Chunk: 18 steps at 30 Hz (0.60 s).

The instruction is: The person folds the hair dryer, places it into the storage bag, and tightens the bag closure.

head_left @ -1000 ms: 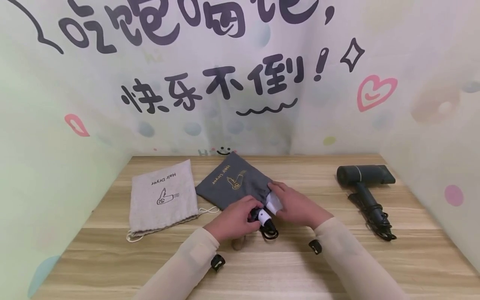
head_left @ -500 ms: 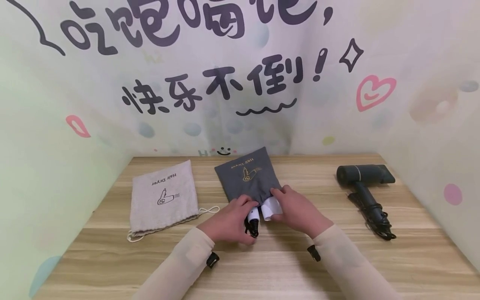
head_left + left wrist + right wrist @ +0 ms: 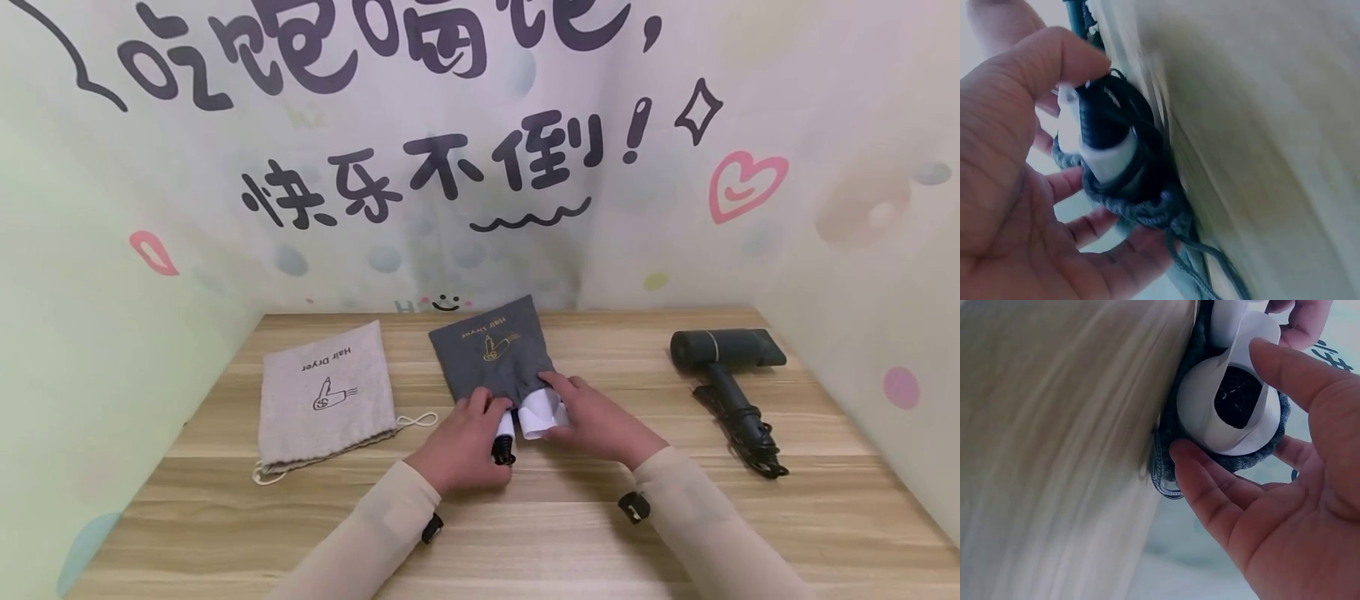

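A dark grey drawstring bag [image 3: 487, 371] printed "Hair Dryer" lies at the middle of the table, its mouth facing me. Out of the mouth stick a white hair dryer's nozzle [image 3: 534, 419] and its handle end with bundled black cord [image 3: 503, 451]; the rest is hidden inside. My left hand [image 3: 463, 443] grips the bag's left rim, thumb beside the cord in the left wrist view. On the other side, my right hand [image 3: 602, 421] holds the right rim. In the right wrist view its thumb lies against the nozzle [image 3: 1249, 347], with fingers under the gathered rim.
A beige drawstring bag [image 3: 326, 396] with white strings lies flat at the left. On the right side of the table rests a black hair dryer [image 3: 723, 350], cord wrapped round its handle. A printed cloth backdrop [image 3: 442, 258] stands along the table's back edge.
The grey bag has turned and shifted right, so its mouth now faces me. Both hands stay at its mouth; the white nozzle shows more, and the cord sits closer to the left hand.
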### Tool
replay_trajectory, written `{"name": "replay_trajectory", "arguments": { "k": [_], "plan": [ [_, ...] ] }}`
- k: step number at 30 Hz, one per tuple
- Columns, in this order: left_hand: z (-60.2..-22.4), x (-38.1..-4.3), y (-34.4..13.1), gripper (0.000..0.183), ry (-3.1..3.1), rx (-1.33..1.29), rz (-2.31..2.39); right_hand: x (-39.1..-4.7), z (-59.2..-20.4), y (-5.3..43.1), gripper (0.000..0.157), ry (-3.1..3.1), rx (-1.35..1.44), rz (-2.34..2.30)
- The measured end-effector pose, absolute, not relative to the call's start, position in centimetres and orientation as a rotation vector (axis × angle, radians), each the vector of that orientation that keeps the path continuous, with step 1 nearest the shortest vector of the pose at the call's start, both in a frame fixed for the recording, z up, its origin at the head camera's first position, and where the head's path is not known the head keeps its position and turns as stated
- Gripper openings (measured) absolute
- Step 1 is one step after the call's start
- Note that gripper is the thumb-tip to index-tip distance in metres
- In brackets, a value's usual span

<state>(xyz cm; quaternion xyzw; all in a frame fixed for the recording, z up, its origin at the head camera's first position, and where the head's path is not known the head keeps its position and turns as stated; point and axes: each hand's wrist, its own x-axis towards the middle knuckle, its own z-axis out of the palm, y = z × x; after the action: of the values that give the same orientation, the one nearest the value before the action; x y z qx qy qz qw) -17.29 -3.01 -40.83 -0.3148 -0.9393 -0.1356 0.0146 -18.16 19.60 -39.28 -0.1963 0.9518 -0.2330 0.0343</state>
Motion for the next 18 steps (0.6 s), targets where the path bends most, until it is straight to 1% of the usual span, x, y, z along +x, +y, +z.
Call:
{"name": "replay_trajectory", "arguments": {
  "k": [6, 18],
  "plan": [
    [-41.06, -17.12, -2.67, 0.082, -2.905, -0.928, -0.362, -18.28, -39.43, 19.46, 0.078, 2.969, -0.576, -0.727],
    [-40.78, -17.64, -3.21, 0.075, -2.906, -0.945, -0.531, -18.39, -39.7, 19.0, 0.067, 3.152, -0.543, -0.59]
  ]
}}
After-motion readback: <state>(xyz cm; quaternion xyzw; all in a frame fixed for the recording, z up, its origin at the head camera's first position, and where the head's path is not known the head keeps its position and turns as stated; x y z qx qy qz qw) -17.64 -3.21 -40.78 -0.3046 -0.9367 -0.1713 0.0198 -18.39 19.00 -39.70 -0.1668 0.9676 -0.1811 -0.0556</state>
